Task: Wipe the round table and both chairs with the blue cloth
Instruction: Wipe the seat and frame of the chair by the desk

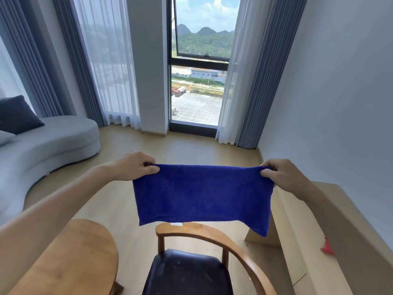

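Note:
The blue cloth (203, 194) hangs stretched out flat in the air in front of me. My left hand (133, 166) pinches its upper left corner and my right hand (282, 174) pinches its upper right corner. Below the cloth stands a wooden chair (204, 233) with a curved backrest and a dark seat cushion (187, 273). The round wooden table (80, 252) sits at the lower left, partly behind my left forearm. Only one chair is in view.
A grey curved sofa (53, 143) with dark cushions lies at the left. A light wooden ledge (319, 220) runs along the right wall, with a small red object (327, 249) on it. Windows and curtains stand ahead beyond the wooden floor (191, 145).

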The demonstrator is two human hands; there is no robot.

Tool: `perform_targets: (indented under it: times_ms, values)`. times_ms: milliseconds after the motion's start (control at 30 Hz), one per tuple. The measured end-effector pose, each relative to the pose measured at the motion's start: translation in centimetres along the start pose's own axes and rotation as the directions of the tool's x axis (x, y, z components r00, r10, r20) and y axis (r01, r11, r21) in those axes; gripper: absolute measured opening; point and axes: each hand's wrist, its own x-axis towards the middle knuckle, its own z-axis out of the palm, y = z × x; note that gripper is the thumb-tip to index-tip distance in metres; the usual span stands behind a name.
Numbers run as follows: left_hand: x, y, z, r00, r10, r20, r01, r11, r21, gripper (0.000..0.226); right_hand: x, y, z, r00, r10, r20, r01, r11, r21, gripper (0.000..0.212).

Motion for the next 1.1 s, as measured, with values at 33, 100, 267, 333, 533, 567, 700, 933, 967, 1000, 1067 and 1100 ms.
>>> perform_targets:
  times_ms: [33, 100, 267, 333, 533, 567, 700, 933, 967, 1000, 1067, 1100]
  values:
    - [0.2, 0.1, 0.5, 0.999, -0.041, -0.007, 0.041, 0.999, -0.009, 0.029, 0.1, 0.0, 0.5, 0.999, 0.034, -0.010, -0.033, 0.999, 0.008, 0.018]
    - [0.6, 0.5, 1.4, 0.990, -0.141, -0.011, 0.140, 0.989, -0.049, 0.033, 0.2, 0.0, 1.7, 0.996, 0.088, -0.029, -0.087, 0.996, 0.032, 0.017]
    - [1.2, 2.0, 3.5, 0.936, -0.353, 0.019, 0.340, 0.884, -0.320, 0.025, 0.3, -0.8, 4.5, 0.982, 0.179, -0.061, -0.173, 0.980, 0.098, 0.017]
    - [1.3, 2.8, 4.3, 0.917, -0.393, 0.064, 0.380, 0.815, -0.437, 0.023, 0.2, -1.3, 5.6, 0.982, 0.185, -0.042, -0.180, 0.977, 0.114, 0.016]
    - [1.7, 3.7, 5.9, 0.885, -0.453, 0.109, 0.427, 0.693, -0.581, 0.016, -0.1, -2.2, 7.3, 0.986, 0.159, -0.046, -0.152, 0.980, 0.132, 0.016]
    - [1.8, 4.0, 6.2, 0.881, -0.458, 0.114, 0.423, 0.658, -0.624, 0.014, -0.3, -2.5, 7.5, 0.988, 0.146, -0.055, -0.137, 0.981, 0.139, 0.017]
    - [1.9, 6.0, 7.9, 0.914, -0.350, 0.205, 0.357, 0.455, -0.816, 0.013, -1.6, -4.6, 9.3, 1.000, 0.011, 0.011, -0.013, 0.985, 0.173, 0.014]
    - [1.1, 7.3, 7.8, 0.945, -0.055, 0.321, 0.326, 0.161, -0.932, 0.033, -2.3, -4.9, 8.9, 0.961, -0.185, 0.205, 0.107, 0.934, 0.341, 0.037]
    - [0.9, 7.2, 7.6, 0.943, -0.008, 0.333, 0.330, 0.149, -0.932, 0.035, -2.3, -4.6, 8.6, 0.951, -0.207, 0.229, 0.128, 0.939, 0.319, 0.046]
    - [0.7, 7.2, 7.5, 0.940, 0.035, 0.340, 0.331, 0.154, -0.931, 0.036, -2.3, -4.4, 8.4, 0.944, -0.223, 0.243, 0.149, 0.945, 0.291, 0.051]
    - [0.4, 7.3, 7.3, 0.934, 0.117, 0.336, 0.310, 0.194, -0.931, 0.037, -2.1, -4.1, 8.5, 0.940, -0.245, 0.239, 0.186, 0.951, 0.246, 0.055]
    - [0.3, 7.4, 7.2, 0.932, 0.152, 0.330, 0.295, 0.215, -0.931, 0.038, -2.0, -4.0, 8.5, 0.942, -0.255, 0.220, 0.204, 0.952, 0.230, 0.056]
